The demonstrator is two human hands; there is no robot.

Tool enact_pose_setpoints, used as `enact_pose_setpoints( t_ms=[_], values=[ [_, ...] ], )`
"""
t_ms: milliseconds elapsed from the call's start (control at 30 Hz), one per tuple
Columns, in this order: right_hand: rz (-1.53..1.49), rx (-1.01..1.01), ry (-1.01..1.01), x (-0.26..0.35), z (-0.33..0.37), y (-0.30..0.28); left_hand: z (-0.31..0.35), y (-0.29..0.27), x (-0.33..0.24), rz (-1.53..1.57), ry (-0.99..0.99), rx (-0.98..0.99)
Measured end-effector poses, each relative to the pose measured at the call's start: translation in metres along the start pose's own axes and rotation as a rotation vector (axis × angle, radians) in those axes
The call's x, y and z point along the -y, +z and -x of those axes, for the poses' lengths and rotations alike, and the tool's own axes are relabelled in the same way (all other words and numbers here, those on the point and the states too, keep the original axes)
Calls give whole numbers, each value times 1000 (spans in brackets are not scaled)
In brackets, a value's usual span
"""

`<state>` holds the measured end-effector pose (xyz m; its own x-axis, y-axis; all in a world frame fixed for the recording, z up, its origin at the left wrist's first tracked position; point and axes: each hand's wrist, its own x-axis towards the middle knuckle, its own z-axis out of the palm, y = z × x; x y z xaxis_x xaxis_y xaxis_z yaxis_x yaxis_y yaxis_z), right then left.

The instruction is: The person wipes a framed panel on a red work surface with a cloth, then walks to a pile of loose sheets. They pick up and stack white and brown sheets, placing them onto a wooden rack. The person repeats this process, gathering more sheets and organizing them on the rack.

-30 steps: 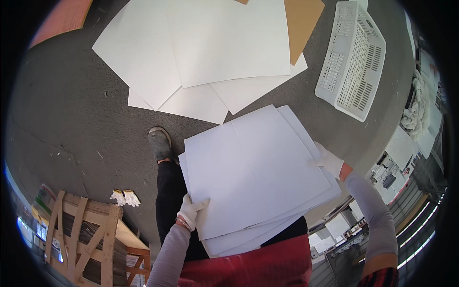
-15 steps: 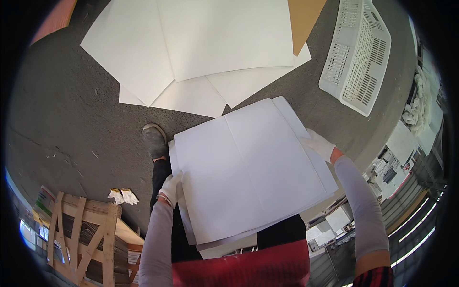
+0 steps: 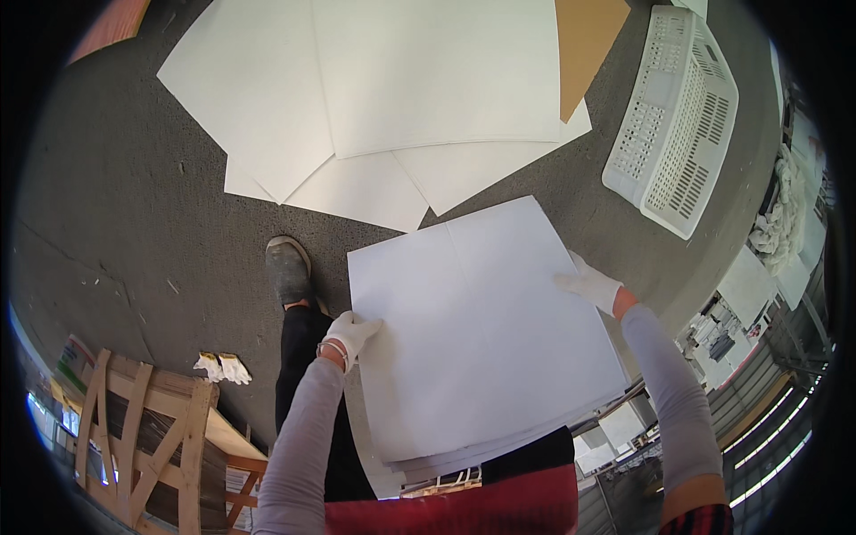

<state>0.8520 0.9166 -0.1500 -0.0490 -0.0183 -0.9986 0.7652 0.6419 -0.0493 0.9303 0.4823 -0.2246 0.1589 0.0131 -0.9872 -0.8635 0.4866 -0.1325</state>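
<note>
A stack of large white sheets (image 3: 481, 312), creased along one line, is held in front of my legs. My left hand (image 3: 355, 335), in a white glove, grips its left edge with the thumb on top. On the opposite edge my right hand (image 3: 590, 283), also gloved, has its thumb over the top sheet and its other fingers hidden beneath. Lower sheets peek out along the near edge. Beyond the stack, larger white sheets (image 3: 437, 71) lie fanned and overlapping on the floor, with a brown sheet (image 3: 588, 49) at their right.
A white perforated plastic crate (image 3: 673, 125) lies at the far right. A wooden slatted crate (image 3: 147, 428) stands at the near left, with a pair of white gloves (image 3: 223, 367) on the grey floor (image 3: 134, 232) beside it. My shoe (image 3: 290, 270) is left of the stack.
The held sheets now line up more evenly, with the edges that stuck out at both sides drawn in. My left hand has moved right, and the stack's left edge has come inward.
</note>
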Motion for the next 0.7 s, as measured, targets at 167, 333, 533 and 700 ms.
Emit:
enact_pose_setpoints(
  t_ms=[167, 333, 533, 700],
  values=[
    [157, -468, 2, 12, -64, -28, -42, -83, -31, 60, 328, -502],
    [-662, -656, 84, 55, -148, -21, -68, -187, -115, 557, 464, -639],
    [-1103, -878, 17, 108, -192, 15, -104, -244, -140, 163, 349, -1074],
    [-1293, -603, 14, 107, -189, 10, -107, -264, -143, 308, 581, -840]
  ],
)
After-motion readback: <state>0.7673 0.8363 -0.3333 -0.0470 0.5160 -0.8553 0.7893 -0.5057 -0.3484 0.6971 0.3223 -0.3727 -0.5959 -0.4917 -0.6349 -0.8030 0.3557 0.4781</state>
